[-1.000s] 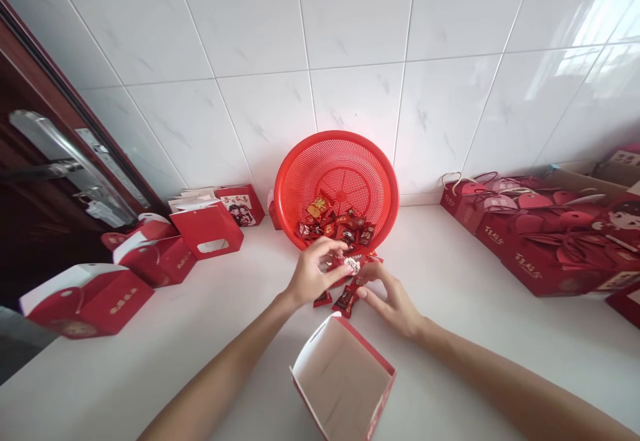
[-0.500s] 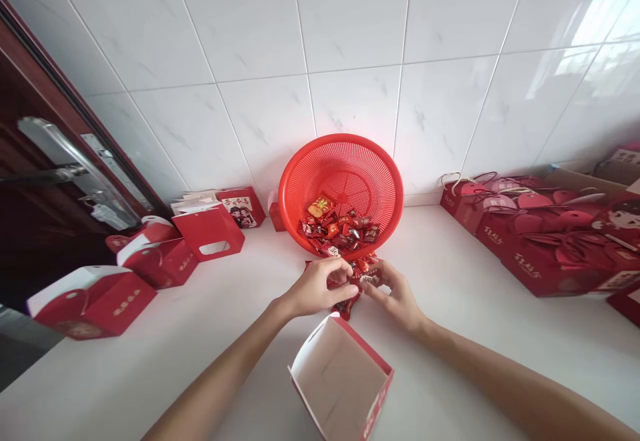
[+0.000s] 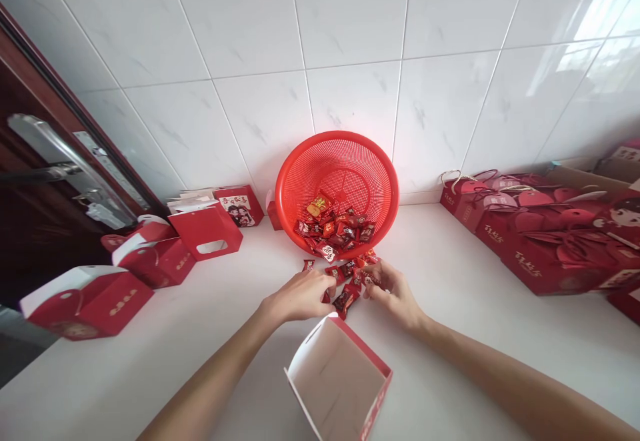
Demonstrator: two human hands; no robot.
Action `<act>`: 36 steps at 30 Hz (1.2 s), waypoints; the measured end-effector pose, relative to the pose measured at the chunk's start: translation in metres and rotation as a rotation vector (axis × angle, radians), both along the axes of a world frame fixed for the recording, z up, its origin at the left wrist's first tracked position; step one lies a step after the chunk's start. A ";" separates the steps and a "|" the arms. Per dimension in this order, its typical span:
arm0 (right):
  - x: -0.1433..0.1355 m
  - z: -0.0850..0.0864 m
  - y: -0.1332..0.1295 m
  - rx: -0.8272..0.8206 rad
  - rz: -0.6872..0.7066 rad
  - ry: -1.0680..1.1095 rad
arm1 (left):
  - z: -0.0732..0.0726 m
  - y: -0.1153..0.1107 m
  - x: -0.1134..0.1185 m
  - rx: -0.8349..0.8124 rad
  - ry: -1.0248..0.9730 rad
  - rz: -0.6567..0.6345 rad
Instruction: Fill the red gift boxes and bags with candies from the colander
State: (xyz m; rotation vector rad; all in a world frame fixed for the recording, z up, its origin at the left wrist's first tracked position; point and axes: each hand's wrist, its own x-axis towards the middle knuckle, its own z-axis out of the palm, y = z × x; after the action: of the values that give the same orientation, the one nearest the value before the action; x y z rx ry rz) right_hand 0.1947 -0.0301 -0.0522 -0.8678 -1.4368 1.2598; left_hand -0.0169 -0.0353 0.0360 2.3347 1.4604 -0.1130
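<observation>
Tabletop (image 3: 450, 261), right fingers (image 3: 379, 293) — nearly closed, pinching candy (image 3: 369, 279)

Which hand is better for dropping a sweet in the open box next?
Probably the right hand: it seems to pinch a sweet. The left hand is nearer the box, but its grip is hidden.

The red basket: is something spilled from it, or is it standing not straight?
The basket is tilted on its side by the wall, and loose sweets lie on the table in front of its rim. That looks like a spill, though it may be deliberate.
</observation>
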 end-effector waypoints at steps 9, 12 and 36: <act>-0.001 0.000 0.000 -0.005 0.030 0.028 | 0.004 -0.002 -0.009 -0.186 0.063 0.054; -0.002 0.001 -0.001 0.009 0.021 0.015 | 0.000 0.001 -0.007 -0.118 -0.003 0.043; -0.004 0.000 0.002 0.048 0.086 -0.077 | -0.013 0.116 0.012 0.455 -0.069 0.131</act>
State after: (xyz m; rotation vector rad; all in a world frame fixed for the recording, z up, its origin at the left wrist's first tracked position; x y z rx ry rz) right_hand 0.1904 -0.0280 -0.0525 -0.8375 -1.5742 1.2620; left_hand -0.0049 0.0805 0.0235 2.5401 1.7433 0.3691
